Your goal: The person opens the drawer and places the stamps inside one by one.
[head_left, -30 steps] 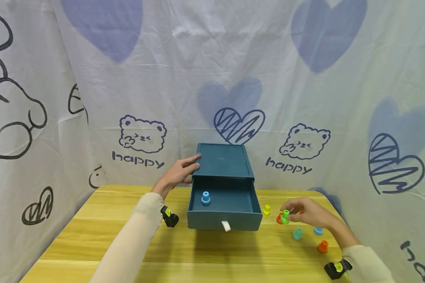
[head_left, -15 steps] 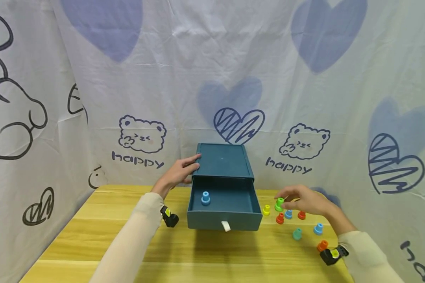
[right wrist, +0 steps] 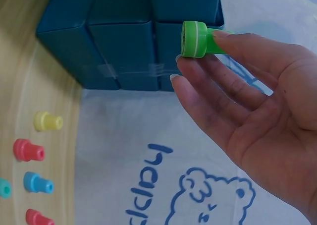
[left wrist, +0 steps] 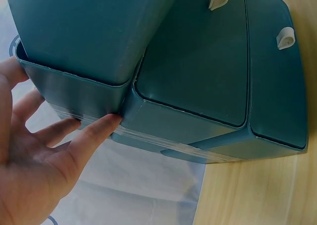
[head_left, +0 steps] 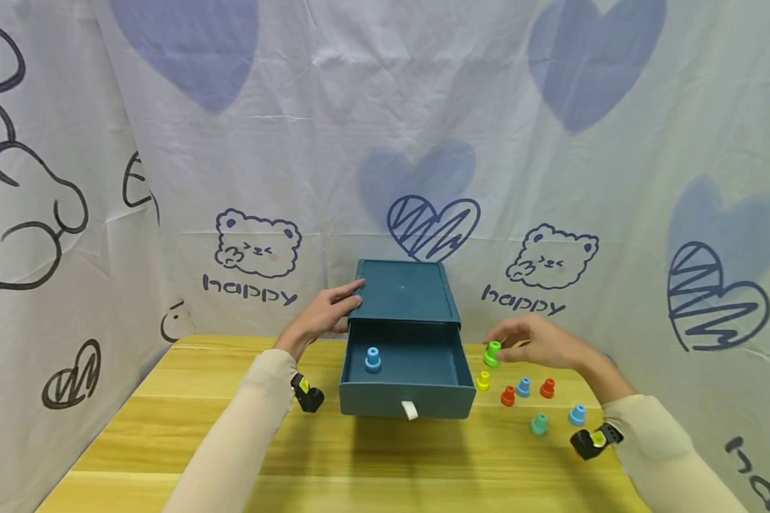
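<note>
A dark teal drawer unit has its top drawer pulled out, with a light blue stamp standing upright inside. My left hand rests on the unit's left side; in the left wrist view its fingertips touch the side wall. To the right of the drawer, my right hand pinches a small green stamp between thumb and fingers, raised above the table. The right wrist view shows this green stamp lying sideways in the grip, its wide round base facing away from the palm.
On the wooden table, right of the drawer, stand several more stamps: yellow, red, blue, another red, teal and another blue. A printed cloth hangs behind.
My right hand has lifted the green stamp from among the others and carried it up and left toward the drawer. The left hand and the drawer have stayed put.
</note>
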Action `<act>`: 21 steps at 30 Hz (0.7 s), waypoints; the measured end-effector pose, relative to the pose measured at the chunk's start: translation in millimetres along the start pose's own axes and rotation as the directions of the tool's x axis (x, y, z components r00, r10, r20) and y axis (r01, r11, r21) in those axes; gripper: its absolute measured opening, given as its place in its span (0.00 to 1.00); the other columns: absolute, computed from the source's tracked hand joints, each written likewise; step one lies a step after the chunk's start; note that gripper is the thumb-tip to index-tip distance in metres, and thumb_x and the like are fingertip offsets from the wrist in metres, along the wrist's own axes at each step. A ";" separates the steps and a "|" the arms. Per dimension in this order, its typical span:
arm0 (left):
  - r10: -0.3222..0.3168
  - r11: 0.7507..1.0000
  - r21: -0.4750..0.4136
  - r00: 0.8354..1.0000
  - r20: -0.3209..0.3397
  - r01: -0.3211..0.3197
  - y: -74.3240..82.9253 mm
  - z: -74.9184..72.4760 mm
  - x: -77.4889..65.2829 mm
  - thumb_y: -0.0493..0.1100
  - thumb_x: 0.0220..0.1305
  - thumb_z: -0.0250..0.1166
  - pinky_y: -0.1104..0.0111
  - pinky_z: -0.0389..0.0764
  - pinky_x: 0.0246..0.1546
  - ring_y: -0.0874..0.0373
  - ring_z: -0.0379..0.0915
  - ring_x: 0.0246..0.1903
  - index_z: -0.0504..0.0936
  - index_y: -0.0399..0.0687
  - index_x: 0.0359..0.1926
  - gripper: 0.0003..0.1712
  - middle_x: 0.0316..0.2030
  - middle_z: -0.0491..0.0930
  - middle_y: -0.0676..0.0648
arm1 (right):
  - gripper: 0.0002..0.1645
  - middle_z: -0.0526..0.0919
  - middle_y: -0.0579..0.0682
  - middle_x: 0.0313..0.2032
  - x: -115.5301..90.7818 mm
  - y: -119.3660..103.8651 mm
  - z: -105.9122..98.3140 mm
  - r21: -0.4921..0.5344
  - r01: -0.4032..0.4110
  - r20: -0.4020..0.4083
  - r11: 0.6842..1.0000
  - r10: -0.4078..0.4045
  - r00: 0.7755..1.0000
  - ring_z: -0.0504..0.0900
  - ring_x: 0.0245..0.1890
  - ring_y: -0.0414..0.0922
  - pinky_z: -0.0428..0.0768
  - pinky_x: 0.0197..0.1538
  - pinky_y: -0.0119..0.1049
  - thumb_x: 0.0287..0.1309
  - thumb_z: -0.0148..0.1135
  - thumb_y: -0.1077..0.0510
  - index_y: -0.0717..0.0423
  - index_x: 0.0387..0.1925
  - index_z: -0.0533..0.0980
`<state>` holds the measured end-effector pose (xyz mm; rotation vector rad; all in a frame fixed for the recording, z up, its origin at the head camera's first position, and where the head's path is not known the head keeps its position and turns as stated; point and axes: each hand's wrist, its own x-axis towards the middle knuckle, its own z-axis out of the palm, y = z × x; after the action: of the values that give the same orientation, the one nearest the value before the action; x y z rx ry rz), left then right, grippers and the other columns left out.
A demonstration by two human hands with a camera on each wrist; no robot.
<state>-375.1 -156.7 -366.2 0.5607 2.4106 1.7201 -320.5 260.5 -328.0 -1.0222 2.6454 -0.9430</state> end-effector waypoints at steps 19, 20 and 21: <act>0.001 1.000 -0.017 1.000 -0.003 -0.001 0.3 0.8 0.0 0.52 0.81 0.53 0.41 0.77 0.64 0.35 0.61 0.75 0.58 0.57 0.81 0.34 0.81 0.53 0.37 | 0.15 0.89 0.52 0.46 30.8 -35.5 -10.5 -0.067 0.004 0.035 0.998 -0.002 0.999 0.87 0.44 0.45 0.86 0.50 0.32 0.66 0.66 0.63 0.56 0.53 0.83; -0.002 1.000 -0.021 1.000 -0.002 0.002 0.4 0.7 -0.3 0.52 0.81 0.53 0.41 0.77 0.64 0.35 0.61 0.75 0.58 0.57 0.81 0.34 0.81 0.53 0.38 | 0.15 0.89 0.52 0.46 31.9 -36.9 -10.7 -0.071 0.007 0.038 0.997 -0.004 0.999 0.86 0.44 0.45 0.86 0.50 0.32 0.66 0.66 0.62 0.57 0.54 0.83; -0.004 1.000 -0.026 1.000 -0.004 0.004 0.1 0.7 -0.1 0.52 0.81 0.53 0.41 0.76 0.64 0.35 0.61 0.75 0.58 0.57 0.81 0.34 0.81 0.53 0.38 | 0.15 0.89 0.52 0.46 33.0 -38.6 -10.8 -0.071 0.009 0.041 0.997 -0.007 0.999 0.86 0.43 0.44 0.86 0.50 0.33 0.66 0.66 0.62 0.57 0.54 0.83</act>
<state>-374.7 -156.1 -366.4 0.5497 2.3865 1.7499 -327.8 222.5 -293.4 -1.0565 2.6606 -0.8254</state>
